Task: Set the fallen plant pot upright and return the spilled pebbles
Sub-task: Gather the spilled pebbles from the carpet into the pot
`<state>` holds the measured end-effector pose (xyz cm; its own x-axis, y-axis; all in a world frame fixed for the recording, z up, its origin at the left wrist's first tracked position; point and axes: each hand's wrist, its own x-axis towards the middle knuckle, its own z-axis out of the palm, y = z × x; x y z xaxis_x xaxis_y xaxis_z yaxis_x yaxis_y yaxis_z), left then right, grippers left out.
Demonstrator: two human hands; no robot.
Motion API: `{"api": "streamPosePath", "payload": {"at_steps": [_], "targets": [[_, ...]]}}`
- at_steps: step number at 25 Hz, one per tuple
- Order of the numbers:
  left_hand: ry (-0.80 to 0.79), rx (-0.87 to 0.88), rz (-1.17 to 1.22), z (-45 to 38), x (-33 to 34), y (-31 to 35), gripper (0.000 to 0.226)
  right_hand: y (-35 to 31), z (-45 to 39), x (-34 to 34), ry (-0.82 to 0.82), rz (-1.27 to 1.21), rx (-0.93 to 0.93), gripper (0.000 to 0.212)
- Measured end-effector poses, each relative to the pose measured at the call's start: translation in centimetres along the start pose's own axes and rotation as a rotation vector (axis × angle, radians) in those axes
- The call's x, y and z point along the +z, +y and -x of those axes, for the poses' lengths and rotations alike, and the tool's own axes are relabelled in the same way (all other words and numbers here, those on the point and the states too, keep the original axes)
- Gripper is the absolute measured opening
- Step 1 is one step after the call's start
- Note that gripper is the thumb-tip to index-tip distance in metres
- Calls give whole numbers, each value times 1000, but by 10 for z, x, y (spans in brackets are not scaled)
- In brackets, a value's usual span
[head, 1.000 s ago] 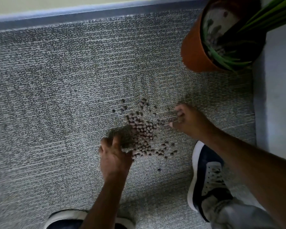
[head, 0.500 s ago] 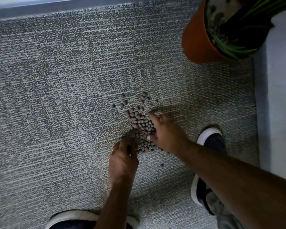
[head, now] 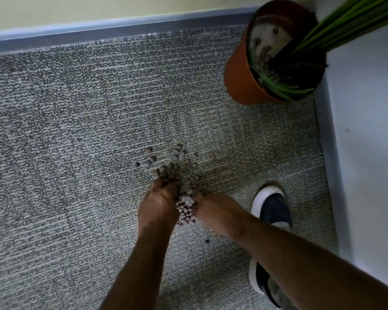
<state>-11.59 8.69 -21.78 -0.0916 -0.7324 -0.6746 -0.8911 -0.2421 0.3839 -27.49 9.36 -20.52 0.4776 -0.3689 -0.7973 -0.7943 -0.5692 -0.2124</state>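
Note:
An orange plant pot stands upright at the top right, with long green leaves rising from it and a few pebbles inside. Small brownish pebbles lie heaped on the grey carpet in the middle, with several loose ones scattered just beyond. My left hand and my right hand are cupped side by side against the heap, pressing the pebbles between them. The fingers curl around the pile from both sides.
A grey skirting board runs along the far wall. A pale wall or panel borders the carpet on the right. My dark shoe with a white sole stands right of my hands. One stray pebble lies near my right wrist.
My hands have come together from either side, sweeping the scattered pebbles into a tighter heap between them. The view has tilted up, showing more of the pot and wall.

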Motion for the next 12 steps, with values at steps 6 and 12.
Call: {"api": "streamPosePath", "payload": {"at_steps": [6,12], "targets": [[33,66,-66,15,17,-3,34,28,24,-13,241,-432,140,18],[24,28,-60,14,14,3,30,86,69,-95,966,-725,277,5]]}}
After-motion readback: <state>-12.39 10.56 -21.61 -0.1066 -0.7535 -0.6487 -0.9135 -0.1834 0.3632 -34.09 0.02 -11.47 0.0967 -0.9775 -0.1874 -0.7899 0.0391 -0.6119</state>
